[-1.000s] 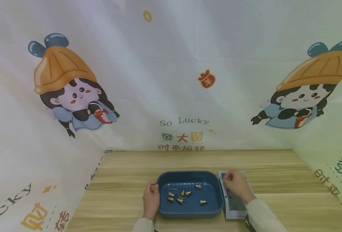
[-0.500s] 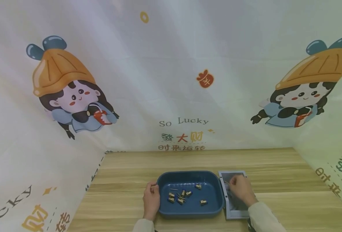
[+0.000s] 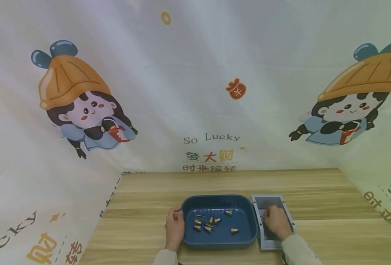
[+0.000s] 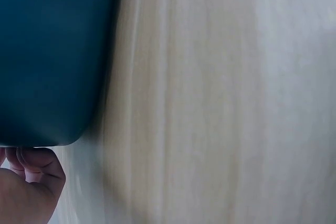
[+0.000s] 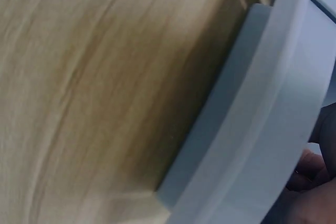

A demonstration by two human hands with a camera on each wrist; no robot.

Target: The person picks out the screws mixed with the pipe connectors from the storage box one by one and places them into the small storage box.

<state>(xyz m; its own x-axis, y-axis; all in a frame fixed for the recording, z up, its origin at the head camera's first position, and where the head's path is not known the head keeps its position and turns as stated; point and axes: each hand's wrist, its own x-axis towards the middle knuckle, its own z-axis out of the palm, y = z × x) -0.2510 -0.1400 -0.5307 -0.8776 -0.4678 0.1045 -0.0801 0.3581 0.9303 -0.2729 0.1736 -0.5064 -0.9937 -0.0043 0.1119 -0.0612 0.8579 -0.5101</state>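
A dark blue plastic tray (image 3: 219, 237) stands on the table, holding several brass fittings (image 3: 234, 231) and a few thin metal pins (image 3: 200, 216). My left hand (image 3: 174, 229) holds the tray's left end, fingers curled at the rim; in the left wrist view the fingers touch the tray wall (image 4: 52, 77). To the tray's right is a shallow grey box (image 3: 267, 246) with an open top. My right hand (image 3: 276, 222) is down in that box, fingers curled, pinching a thin metal pin partly hidden by the fingers. In the right wrist view the box's side (image 5: 252, 119) covers most of the hand.
The wood-grain table (image 3: 155, 184) is bounded by a printed cloth (image 3: 208, 117) at the back and both sides. The tray and the grey box stand side by side, almost touching. Small dark spots (image 3: 255, 201) mark the box's rim.
My right hand has moved from the grey box's far left edge inward, nearer and lower into the box, with the thin metal pin. The left hand stays on the tray.
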